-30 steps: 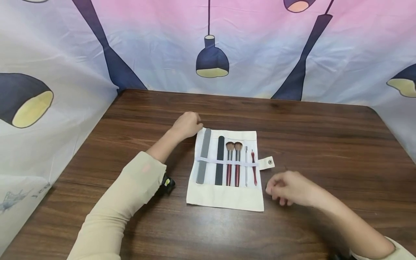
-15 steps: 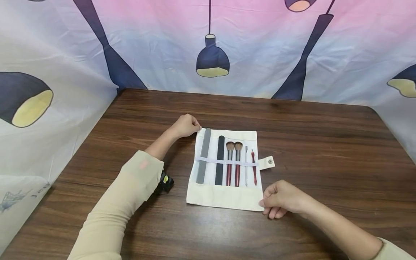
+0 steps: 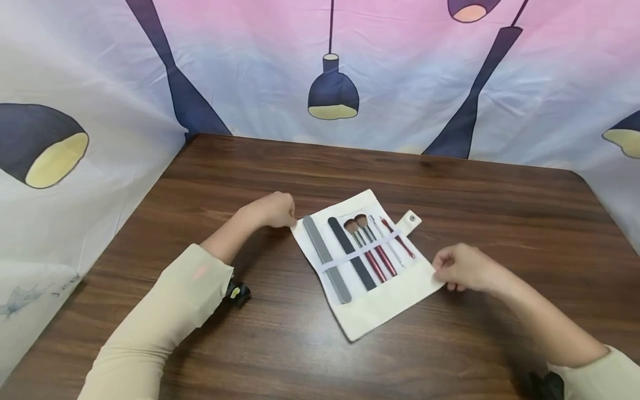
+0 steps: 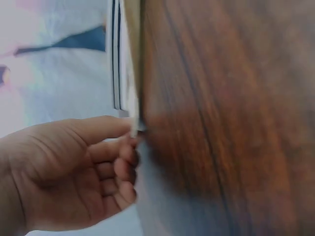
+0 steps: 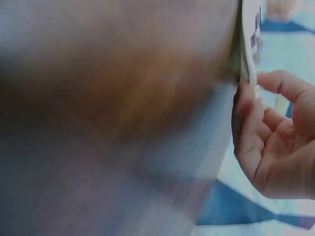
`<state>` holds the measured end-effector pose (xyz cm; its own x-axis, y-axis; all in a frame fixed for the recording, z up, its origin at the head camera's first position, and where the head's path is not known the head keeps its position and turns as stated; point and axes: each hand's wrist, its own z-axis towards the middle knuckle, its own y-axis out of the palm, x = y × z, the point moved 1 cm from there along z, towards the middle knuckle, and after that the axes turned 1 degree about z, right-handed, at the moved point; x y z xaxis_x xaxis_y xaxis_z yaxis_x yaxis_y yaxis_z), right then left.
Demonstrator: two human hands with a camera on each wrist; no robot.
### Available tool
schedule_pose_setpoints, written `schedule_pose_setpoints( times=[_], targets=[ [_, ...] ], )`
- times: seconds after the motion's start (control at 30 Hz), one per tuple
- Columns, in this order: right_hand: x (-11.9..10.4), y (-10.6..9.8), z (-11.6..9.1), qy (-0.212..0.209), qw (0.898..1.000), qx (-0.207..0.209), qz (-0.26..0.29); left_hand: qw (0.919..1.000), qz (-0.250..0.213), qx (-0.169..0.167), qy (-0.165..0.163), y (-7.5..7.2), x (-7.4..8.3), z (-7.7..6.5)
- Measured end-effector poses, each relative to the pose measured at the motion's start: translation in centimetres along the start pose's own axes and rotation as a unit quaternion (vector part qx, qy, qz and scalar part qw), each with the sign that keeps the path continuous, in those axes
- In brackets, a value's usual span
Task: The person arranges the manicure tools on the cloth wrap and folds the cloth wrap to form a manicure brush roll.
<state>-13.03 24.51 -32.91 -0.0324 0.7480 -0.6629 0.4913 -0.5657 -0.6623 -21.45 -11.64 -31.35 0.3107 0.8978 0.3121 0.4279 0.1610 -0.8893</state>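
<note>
A cream cloth tool roll (image 3: 385, 311) lies spread out and turned at an angle on the brown table (image 3: 280, 355). Under its white elastic band sit a grey nail file (image 3: 314, 239), a black nail file (image 3: 342, 235), two makeup brushes (image 3: 371, 261) with red handles, a slim metal cuticle pusher (image 3: 389, 244) and a thin red tool (image 3: 404, 246). My left hand (image 3: 274, 210) pinches the roll's far left corner between thumb and fingers, as the left wrist view also shows. At the near right corner, my right hand (image 3: 466, 268) pinches the cloth edge.
A short snap strap (image 3: 409, 223) sticks out from the roll's right side. Behind the table hangs a backdrop cloth (image 3: 400, 83) printed with lamps. Black wrist devices show at the left cuff (image 3: 238, 292) and the right cuff (image 3: 547, 383).
My right hand has reached the roll's near right corner and taken hold of it. The roll has turned counterclockwise, its right side swinging away from me, while my left hand shifted left and nearer.
</note>
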Motion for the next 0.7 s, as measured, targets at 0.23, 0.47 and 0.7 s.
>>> schedule_pose_setpoints(
  times=[0.23,0.47,0.7],
  targets=[
    [0.3,-3.2,3.7,0.0,0.987,0.104,-0.121,0.9954,0.053,-0.069,0.039,1.9,3.1,-3.4],
    [-0.8,-4.0,7.2,0.037,0.975,0.133,-0.173,0.9933,0.057,-0.056,0.082,4.2,5.6,-5.8],
    [-1.4,-4.0,9.0,0.057,0.974,0.111,-0.189,0.994,0.046,-0.049,0.086,4.7,6.0,-6.6]
  ],
)
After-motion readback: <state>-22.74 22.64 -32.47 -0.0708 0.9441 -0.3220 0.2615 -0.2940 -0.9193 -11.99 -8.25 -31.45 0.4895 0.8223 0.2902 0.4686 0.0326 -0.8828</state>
